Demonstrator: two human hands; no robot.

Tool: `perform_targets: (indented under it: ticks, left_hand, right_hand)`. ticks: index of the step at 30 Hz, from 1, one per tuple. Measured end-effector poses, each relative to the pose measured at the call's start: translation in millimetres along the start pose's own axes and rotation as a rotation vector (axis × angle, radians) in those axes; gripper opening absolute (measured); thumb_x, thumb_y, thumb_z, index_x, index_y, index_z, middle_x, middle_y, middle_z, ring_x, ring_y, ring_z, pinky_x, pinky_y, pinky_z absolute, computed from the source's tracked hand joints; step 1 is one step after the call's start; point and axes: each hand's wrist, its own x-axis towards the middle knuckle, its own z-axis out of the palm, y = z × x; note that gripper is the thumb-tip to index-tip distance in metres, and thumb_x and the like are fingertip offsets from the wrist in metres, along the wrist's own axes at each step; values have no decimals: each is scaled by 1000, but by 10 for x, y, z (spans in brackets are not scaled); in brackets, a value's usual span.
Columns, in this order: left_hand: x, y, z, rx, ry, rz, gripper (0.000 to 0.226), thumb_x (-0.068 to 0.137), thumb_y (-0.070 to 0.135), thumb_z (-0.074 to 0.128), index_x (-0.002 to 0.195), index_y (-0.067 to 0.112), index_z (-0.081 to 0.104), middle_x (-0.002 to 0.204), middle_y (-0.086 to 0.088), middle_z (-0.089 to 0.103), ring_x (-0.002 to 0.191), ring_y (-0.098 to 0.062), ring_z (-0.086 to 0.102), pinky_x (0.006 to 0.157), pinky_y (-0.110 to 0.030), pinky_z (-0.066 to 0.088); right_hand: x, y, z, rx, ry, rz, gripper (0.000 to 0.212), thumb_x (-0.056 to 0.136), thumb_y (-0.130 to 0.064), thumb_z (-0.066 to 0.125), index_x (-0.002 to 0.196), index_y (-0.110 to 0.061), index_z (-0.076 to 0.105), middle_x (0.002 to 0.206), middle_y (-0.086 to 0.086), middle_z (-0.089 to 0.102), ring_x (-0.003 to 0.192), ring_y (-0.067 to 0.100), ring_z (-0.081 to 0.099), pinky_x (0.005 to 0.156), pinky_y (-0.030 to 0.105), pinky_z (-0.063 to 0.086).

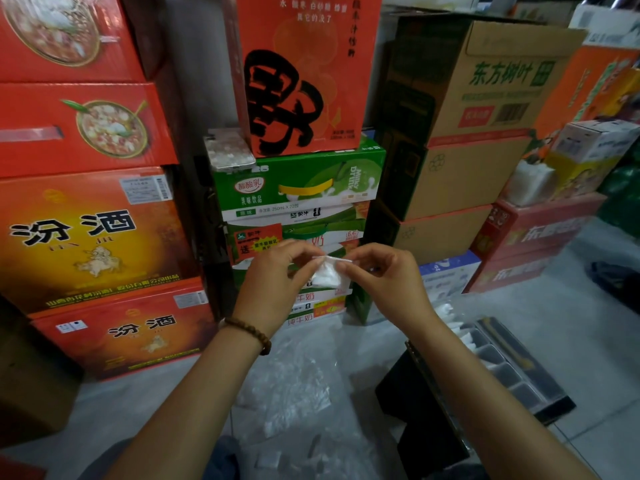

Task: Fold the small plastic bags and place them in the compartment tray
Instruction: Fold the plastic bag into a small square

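1. The bag (327, 271) is held up in the air between both hands, above the floor (519, 306) and well apart from the tray (505, 374), which lies toward the floor's right edge.
2. The left hand (273, 282) pinches the bag's left edge, and the right hand (384, 278) pinches its top right corner.
3. It looks thin, limp, nearly weightless and slick, so a fold will likely spring open.
4. Best taken at the edges, thumb against forefinger, pressing each crease flat.
5. Loose bags (287, 382) lie on the floor below.
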Motion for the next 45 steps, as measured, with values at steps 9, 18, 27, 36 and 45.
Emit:
perform_targets:
  ticks: [9,18,27,36,45]
  left_hand:
    - [-10,-22,124,-238,5,-175,10,93,24,58,89,16,63,95,2,65,92,-12,62,84,-32,52]
    - [-40,169,191,-491,21,-238,16,96,23,52,96,8,57,58,2,62,52,-10,58,51,-21,48]
    - [-25,297,259,-649,69,-343,26,97,31,48,83,10,52,45,8,44,40,-6,40,42,-16,37]
    - [-12,466,427,-856,72,-346,19,97,24,48,87,10,54,47,5,44,39,-4,40,42,-15,40]
    - [-7,578,927,-1052,-17,-429,23,88,37,54,86,14,55,47,7,37,48,-8,35,55,-24,35]
  right_hand:
    - [-1,-6,55,244,50,90,11,87,-19,69,81,-10,66,82,8,64,79,16,59,78,30,49]
    - [-30,-96,139,335,-30,146,19,94,-19,60,99,-1,64,66,5,64,52,10,57,51,21,47]
    - [-66,-119,163,526,-56,181,23,91,-12,61,103,8,58,54,-1,57,45,7,49,48,17,44]
    - [-91,-117,64,746,-80,242,25,81,-21,62,97,-3,56,55,0,57,45,5,49,47,14,43]
    - [-184,94,-293,880,-14,327,20,83,-25,60,96,-11,58,60,-4,58,50,1,51,55,10,45]
